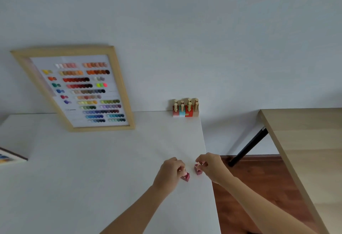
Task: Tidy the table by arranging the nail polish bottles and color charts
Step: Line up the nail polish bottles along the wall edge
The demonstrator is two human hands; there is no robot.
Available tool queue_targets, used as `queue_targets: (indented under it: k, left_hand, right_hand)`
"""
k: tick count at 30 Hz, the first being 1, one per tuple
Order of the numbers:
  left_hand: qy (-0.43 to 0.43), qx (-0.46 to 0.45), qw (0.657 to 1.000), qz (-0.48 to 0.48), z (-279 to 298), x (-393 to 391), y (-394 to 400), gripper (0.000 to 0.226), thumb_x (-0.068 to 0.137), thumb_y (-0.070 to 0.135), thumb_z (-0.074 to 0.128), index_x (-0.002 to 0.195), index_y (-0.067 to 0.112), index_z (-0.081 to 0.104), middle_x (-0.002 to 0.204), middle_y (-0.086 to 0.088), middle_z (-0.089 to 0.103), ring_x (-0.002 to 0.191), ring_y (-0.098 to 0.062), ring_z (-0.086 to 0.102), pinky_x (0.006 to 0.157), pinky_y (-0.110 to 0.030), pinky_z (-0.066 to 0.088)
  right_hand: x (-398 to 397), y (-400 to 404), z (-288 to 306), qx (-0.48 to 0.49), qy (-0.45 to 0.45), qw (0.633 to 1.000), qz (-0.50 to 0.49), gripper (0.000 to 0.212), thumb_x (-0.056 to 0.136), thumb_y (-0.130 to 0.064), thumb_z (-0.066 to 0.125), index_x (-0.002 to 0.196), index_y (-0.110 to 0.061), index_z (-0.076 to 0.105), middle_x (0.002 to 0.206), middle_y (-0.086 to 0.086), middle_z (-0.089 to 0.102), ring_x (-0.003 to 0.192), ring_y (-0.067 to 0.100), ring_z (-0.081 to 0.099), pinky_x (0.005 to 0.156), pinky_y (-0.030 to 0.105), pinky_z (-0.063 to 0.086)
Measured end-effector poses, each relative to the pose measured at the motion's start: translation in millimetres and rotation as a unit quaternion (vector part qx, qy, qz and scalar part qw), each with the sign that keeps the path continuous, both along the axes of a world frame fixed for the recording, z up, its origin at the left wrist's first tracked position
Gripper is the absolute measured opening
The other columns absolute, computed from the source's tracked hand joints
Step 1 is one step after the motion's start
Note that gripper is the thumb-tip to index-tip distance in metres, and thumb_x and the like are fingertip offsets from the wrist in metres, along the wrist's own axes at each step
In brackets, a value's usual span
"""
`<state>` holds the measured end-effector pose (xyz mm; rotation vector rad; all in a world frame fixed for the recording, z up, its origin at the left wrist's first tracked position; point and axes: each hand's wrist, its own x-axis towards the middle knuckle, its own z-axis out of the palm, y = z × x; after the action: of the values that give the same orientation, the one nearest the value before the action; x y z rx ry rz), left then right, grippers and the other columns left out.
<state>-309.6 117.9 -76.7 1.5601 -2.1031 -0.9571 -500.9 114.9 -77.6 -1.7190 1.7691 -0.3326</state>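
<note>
My left hand grips the cap of a small dark-pink nail polish bottle near the right edge of the white table. Just to its right, my right hand holds a second pink nail polish bottle by its top. Both bottles are at or just above the tabletop; I cannot tell if they touch it. A group of several gold-capped bottles stands at the table's far right corner against the wall. A wood-framed color chart leans on the wall at the back left.
The corner of another color chart pokes in at the left edge. A wooden table with a black leg stands to the right, across a gap of brown wood floor.
</note>
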Motion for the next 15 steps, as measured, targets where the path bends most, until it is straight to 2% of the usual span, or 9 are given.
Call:
queue_targets:
  k: [3, 7, 12, 15]
  left_hand:
    - [0.011, -0.017, 0.999, 0.043, 11.8, 15.9, -16.7, 0.006, 0.081, 0.013, 0.071, 0.082, 0.007, 0.069, 0.083, -0.006, 0.065, 0.072, -0.015, 0.058, 0.066, -0.01, 0.039]
    - [0.023, -0.04, 0.994, 0.096, 26.2, 37.5, -51.0, 0.013, 0.079, 0.018, 0.075, 0.084, 0.006, 0.072, 0.083, -0.007, 0.07, 0.075, -0.017, 0.064, 0.072, -0.023, 0.051]
    - [0.027, -0.062, 0.988, 0.138, 34.3, 57.5, -104.0, 0.015, 0.079, 0.017, 0.076, 0.086, 0.004, 0.073, 0.083, -0.008, 0.074, 0.075, -0.016, 0.065, 0.07, -0.021, 0.05]
    - [0.033, -0.056, 0.986, 0.15, 33.4, 59.7, -139.2, 0.016, 0.078, 0.016, 0.077, 0.086, 0.003, 0.073, 0.084, -0.01, 0.074, 0.077, -0.019, 0.066, 0.07, -0.02, 0.047]
  right_hand:
    - [5.8, -12.7, 2.1, -0.023, 0.006, 1.0, -0.003, 0.018, 0.086, -0.01, 0.064, 0.104, -0.009, 0.069, 0.089, 0.003, 0.064, 0.073, 0.01, 0.055, 0.063, 0.007, 0.037]
    - [21.6, -41.6, 15.3, -0.053, 0.002, 0.999, -0.007, 0.016, 0.086, -0.007, 0.064, 0.101, -0.009, 0.067, 0.095, 0.008, 0.071, 0.076, 0.011, 0.058, 0.059, 0.005, 0.038]
    - [46.1, -81.3, 29.5, -0.075, -0.031, 0.996, -0.024, 0.012, 0.087, -0.004, 0.062, 0.097, -0.009, 0.06, 0.097, 0.01, 0.069, 0.091, 0.02, 0.065, 0.061, 0.012, 0.046]
    - [57.3, -107.4, 34.1, -0.086, -0.036, 0.995, -0.023, 0.012, 0.086, -0.003, 0.062, 0.097, -0.008, 0.062, 0.098, 0.012, 0.069, 0.094, 0.02, 0.065, 0.07, 0.022, 0.055]
